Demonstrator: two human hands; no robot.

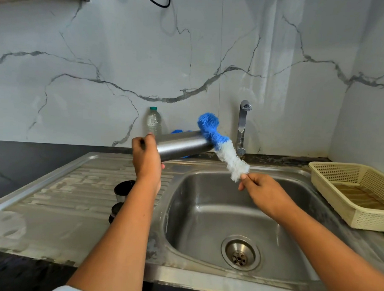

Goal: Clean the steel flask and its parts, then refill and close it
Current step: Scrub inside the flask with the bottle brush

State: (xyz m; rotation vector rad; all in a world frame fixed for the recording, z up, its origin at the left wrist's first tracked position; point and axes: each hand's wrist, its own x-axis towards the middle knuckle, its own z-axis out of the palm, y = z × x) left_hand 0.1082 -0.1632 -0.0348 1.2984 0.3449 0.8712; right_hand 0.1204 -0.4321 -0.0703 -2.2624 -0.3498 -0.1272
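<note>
My left hand (147, 156) grips the base end of the steel flask (182, 145), which lies almost level above the sink's left rim, its mouth pointing right. A blue and white bottle brush (222, 144) crosses in front of the flask's mouth, outside it, blue tip up. My right hand (261, 190) pinches the brush at its lower white end. On the draining board, partly hidden behind my left forearm, stand two dark flask parts: a cup-like cap (123, 189) and a smaller lid (115, 212).
The steel sink basin (205, 212) with its drain (240, 253) lies below my hands. A tap (242, 127) stands behind it, turned off. A clear plastic bottle (153, 121) and something blue stand by the wall. A cream basket (352, 192) sits at the right.
</note>
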